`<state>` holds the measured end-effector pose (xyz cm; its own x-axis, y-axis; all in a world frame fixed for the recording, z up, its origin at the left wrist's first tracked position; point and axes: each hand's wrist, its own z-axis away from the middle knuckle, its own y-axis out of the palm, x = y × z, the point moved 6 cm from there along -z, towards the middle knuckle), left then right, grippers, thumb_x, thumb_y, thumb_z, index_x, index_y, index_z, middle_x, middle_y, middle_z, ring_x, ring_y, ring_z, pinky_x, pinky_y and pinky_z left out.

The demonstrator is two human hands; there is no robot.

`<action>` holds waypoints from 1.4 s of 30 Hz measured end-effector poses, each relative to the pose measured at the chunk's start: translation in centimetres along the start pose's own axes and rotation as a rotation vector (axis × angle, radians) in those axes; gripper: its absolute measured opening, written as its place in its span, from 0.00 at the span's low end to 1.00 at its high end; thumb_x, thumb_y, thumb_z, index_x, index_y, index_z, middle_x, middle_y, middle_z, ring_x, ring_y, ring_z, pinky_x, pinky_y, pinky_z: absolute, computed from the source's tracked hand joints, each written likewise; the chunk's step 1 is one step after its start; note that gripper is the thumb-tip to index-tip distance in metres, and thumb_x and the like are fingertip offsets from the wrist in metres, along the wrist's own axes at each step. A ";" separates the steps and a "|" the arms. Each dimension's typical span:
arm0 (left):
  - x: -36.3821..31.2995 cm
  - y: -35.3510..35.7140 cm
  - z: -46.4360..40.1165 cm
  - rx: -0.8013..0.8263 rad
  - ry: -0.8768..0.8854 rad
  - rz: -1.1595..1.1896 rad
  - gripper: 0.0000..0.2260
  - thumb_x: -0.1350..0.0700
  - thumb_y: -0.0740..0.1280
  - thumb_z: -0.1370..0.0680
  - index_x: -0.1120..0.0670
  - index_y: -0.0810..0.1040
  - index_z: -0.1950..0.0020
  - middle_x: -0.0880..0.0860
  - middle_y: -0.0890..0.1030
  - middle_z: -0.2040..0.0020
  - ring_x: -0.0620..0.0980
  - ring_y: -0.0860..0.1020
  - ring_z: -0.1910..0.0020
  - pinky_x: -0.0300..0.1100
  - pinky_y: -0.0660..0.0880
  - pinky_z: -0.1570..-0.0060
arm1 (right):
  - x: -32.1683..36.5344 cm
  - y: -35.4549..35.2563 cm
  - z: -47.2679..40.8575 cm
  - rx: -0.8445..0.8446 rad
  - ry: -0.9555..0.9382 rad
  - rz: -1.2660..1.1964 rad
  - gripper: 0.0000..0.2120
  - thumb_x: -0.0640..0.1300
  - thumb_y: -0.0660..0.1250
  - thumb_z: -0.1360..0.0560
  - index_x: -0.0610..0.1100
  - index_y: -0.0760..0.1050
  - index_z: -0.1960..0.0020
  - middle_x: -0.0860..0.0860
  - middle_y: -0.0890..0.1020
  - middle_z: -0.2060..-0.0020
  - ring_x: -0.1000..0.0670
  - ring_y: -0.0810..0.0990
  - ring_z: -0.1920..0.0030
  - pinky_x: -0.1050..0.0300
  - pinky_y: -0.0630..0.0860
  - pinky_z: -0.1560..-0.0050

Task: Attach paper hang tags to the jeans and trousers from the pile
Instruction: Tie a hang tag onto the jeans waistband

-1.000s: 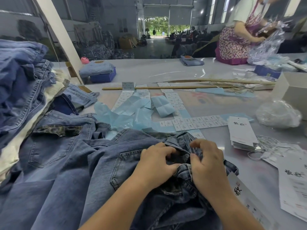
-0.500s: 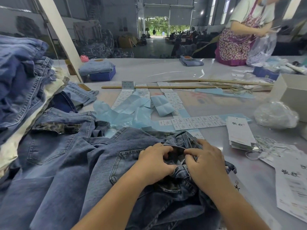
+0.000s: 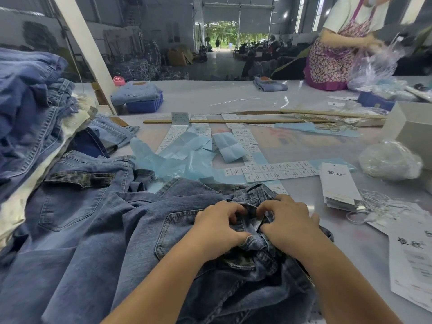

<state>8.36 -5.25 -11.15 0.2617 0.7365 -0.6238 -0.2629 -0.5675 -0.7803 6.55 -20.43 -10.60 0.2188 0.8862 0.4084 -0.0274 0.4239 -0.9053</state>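
Both hands have closed in on the waistband since 1 s ago: left hand (image 3: 217,228) & right hand (image 3: 288,224) now nearly touch, fingers curled, each pinching bunched denim of the jeans (image 3: 145,230) at the table's near edge. Tag stack (image 3: 336,185) lies just right of them w/ white strings (image 3: 383,204) beside it; pile (image 3: 35,108) sits far left.

Garment factory hall, jeans pile (image 3: 35,118), hang tags (image 3: 339,185)
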 end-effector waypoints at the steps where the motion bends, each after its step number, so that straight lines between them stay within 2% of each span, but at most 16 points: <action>1: 0.0 0.0 0.1 0.003 -0.001 0.000 0.21 0.45 0.72 0.27 0.41 0.75 0.35 0.40 0.71 0.53 0.49 0.72 0.45 0.50 0.69 0.37 | 0.0 0.0 0.0 -0.004 0.000 0.004 0.12 0.46 0.65 0.29 0.64 0.71 0.54 0.55 0.68 0.34 0.45 0.64 0.32 0.35 0.52 0.28; 4: 0.0 0.0 0.1 0.000 -0.001 0.013 0.21 0.46 0.72 0.27 0.41 0.75 0.35 0.40 0.71 0.53 0.49 0.72 0.45 0.50 0.69 0.38 | 0.1 -0.1 0.1 -0.040 -0.008 -0.021 0.09 0.45 0.66 0.30 0.61 0.73 0.63 0.56 0.71 0.38 0.46 0.67 0.35 0.38 0.57 0.30; 8: 0.2 0.0 0.1 -0.004 -0.005 0.045 0.17 0.45 0.72 0.27 0.38 0.74 0.40 0.41 0.73 0.53 0.49 0.73 0.46 0.49 0.70 0.40 | 0.0 -0.2 0.5 -0.156 -0.088 -0.084 0.13 0.43 0.67 0.31 0.60 0.72 0.68 0.55 0.72 0.37 0.46 0.68 0.36 0.43 0.63 0.33; 11: 0.3 0.1 -0.1 0.010 0.001 0.054 0.15 0.43 0.71 0.27 0.36 0.75 0.42 0.40 0.72 0.54 0.49 0.73 0.48 0.50 0.70 0.39 | -0.1 -0.4 1.1 -0.320 -0.243 -0.205 0.18 0.37 0.72 0.32 0.59 0.75 0.68 0.56 0.72 0.44 0.46 0.68 0.39 0.48 0.65 0.38; 15: 0.4 0.2 -0.5 0.114 -0.002 0.083 0.14 0.42 0.67 0.24 0.34 0.78 0.39 0.45 0.74 0.48 0.50 0.74 0.43 0.53 0.68 0.35 | -0.7 -0.3 2.0 -0.456 -0.405 -0.363 0.12 0.35 0.77 0.32 0.52 0.81 0.65 0.57 0.72 0.46 0.54 0.66 0.43 0.62 0.62 0.44; 17: 0.3 0.1 -0.5 0.143 0.003 0.162 0.10 0.44 0.68 0.24 0.29 0.78 0.46 0.51 0.78 0.46 0.50 0.77 0.44 0.53 0.72 0.37 | -0.8 -0.2 2.2 -0.475 -0.444 -0.406 0.11 0.37 0.77 0.32 0.52 0.81 0.64 0.59 0.72 0.46 0.57 0.67 0.43 0.66 0.62 0.43; 19: 0.4 -0.1 -0.5 0.122 0.018 0.222 0.12 0.46 0.69 0.24 0.24 0.77 0.54 0.51 0.79 0.46 0.49 0.78 0.45 0.50 0.74 0.39 | -0.9 -0.2 2.2 -0.482 -0.462 -0.435 0.12 0.38 0.77 0.32 0.54 0.81 0.63 0.61 0.72 0.47 0.60 0.66 0.42 0.69 0.61 0.43; 21: 0.7 0.1 -0.4 0.063 0.027 0.281 0.10 0.49 0.71 0.24 0.31 0.81 0.50 0.45 0.78 0.48 0.44 0.77 0.48 0.44 0.73 0.41 | -0.9 -0.2 2.3 -0.484 -0.465 -0.460 0.13 0.38 0.77 0.32 0.56 0.81 0.64 0.63 0.72 0.47 0.61 0.66 0.41 0.70 0.61 0.43; 23: 0.9 0.4 -0.3 -0.002 0.033 0.335 0.10 0.51 0.72 0.24 0.40 0.84 0.45 0.37 0.77 0.55 0.37 0.76 0.53 0.38 0.71 0.47 | -0.9 -0.2 2.2 -0.484 -0.457 -0.461 0.14 0.38 0.77 0.32 0.57 0.81 0.63 0.64 0.72 0.47 0.61 0.66 0.41 0.70 0.61 0.43; 26: 0.8 0.3 -0.1 -0.076 0.042 0.354 0.06 0.54 0.73 0.25 0.45 0.86 0.50 0.32 0.77 0.65 0.34 0.75 0.61 0.35 0.70 0.52 | -0.9 -0.2 2.2 -0.485 -0.445 -0.446 0.16 0.38 0.77 0.32 0.60 0.81 0.63 0.64 0.72 0.48 0.60 0.67 0.44 0.73 0.59 0.44; 29: 0.4 0.2 0.2 -0.114 0.051 0.356 0.04 0.54 0.74 0.25 0.45 0.86 0.57 0.38 0.78 0.67 0.35 0.75 0.64 0.44 0.75 0.48 | -0.8 -0.3 2.2 -0.482 -0.438 -0.451 0.17 0.39 0.77 0.31 0.62 0.80 0.62 0.63 0.72 0.48 0.57 0.67 0.45 0.70 0.61 0.44; 31: 0.4 0.3 0.1 -0.122 0.037 0.350 0.02 0.49 0.74 0.26 0.43 0.85 0.59 0.40 0.77 0.69 0.37 0.73 0.67 0.52 0.72 0.42 | -0.7 -0.3 2.2 -0.473 -0.434 -0.459 0.16 0.40 0.77 0.31 0.62 0.80 0.62 0.62 0.73 0.49 0.57 0.67 0.45 0.68 0.63 0.45; 33: 0.3 0.4 0.0 -0.121 0.018 0.353 0.03 0.46 0.74 0.26 0.43 0.84 0.59 0.39 0.75 0.71 0.39 0.72 0.67 0.55 0.70 0.41 | -0.8 -0.3 2.2 -0.463 -0.426 -0.462 0.14 0.40 0.77 0.31 0.61 0.81 0.61 0.61 0.73 0.49 0.57 0.68 0.45 0.70 0.62 0.45; 36: 0.4 0.6 -0.1 -0.138 -0.015 0.337 0.06 0.48 0.73 0.25 0.43 0.83 0.62 0.39 0.75 0.72 0.43 0.72 0.65 0.58 0.71 0.40 | -0.9 -0.4 2.1 -0.460 -0.416 -0.461 0.12 0.40 0.76 0.29 0.57 0.82 0.54 0.59 0.75 0.50 0.57 0.68 0.46 0.71 0.62 0.44; 39: 0.7 0.7 -0.2 -0.141 -0.040 0.368 0.04 0.47 0.70 0.29 0.43 0.81 0.64 0.41 0.78 0.70 0.46 0.74 0.62 0.54 0.73 0.44 | -0.9 -0.2 2.0 -0.441 -0.392 -0.428 0.11 0.43 0.73 0.27 0.54 0.81 0.46 0.57 0.76 0.49 0.56 0.68 0.45 0.61 0.65 0.42; 42: 1.1 0.7 -0.1 -0.099 -0.049 0.403 0.04 0.47 0.66 0.34 0.42 0.80 0.66 0.40 0.76 0.71 0.43 0.72 0.66 0.44 0.70 0.56 | -1.1 -0.1 1.8 -0.430 -0.377 -0.414 0.07 0.46 0.70 0.25 0.51 0.84 0.48 0.58 0.78 0.50 0.56 0.69 0.45 0.58 0.66 0.42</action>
<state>8.58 -4.92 -12.41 0.1107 0.4636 -0.8791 -0.2442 -0.8447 -0.4763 4.55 -21.10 -10.73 -0.2271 0.7052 0.6716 0.3902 0.6978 -0.6007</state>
